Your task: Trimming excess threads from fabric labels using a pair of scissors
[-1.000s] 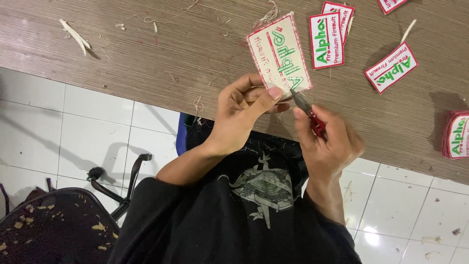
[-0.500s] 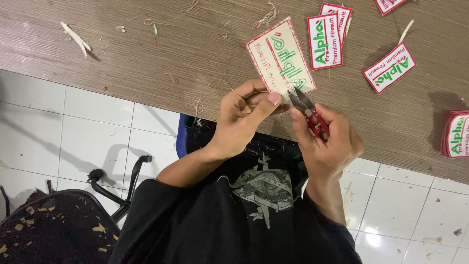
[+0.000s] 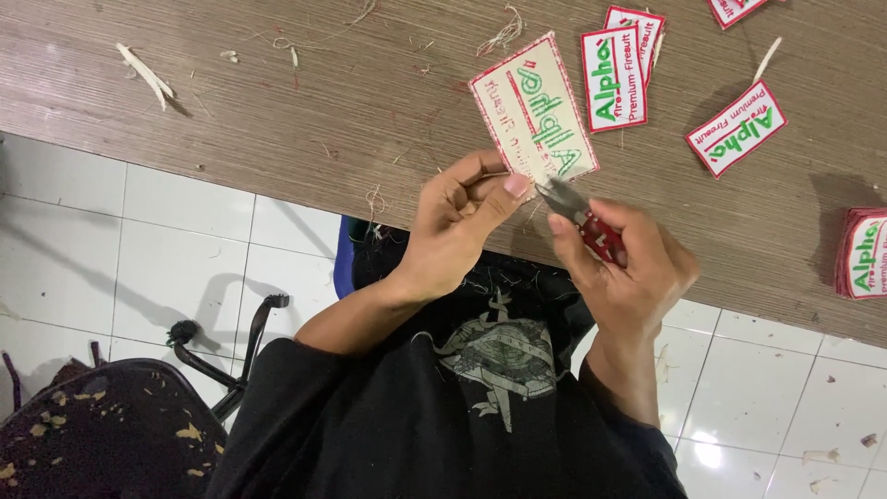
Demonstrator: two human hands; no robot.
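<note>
One patch point(image 3: 534, 111) in left hand point(image 3: 459, 222), four more patches point(image 3: 613, 79) on table point(image 3: 277, 111).

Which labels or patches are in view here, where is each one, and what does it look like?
Patch in the left hand, back side up: cream rectangle, red edge, green stitching.
Two overlapping patches on the table, top centre: white, red border, green lettering.
Single patch, right, tilted: same colours.
Stack of patches, right edge.
Patch corner, top edge.

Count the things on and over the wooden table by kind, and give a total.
Embroidered patches lying singly or held: 5, counting the one in the left hand at
Patch stacks: 1
Red-handled snips: 1, in the right hand
Total: 7
</note>
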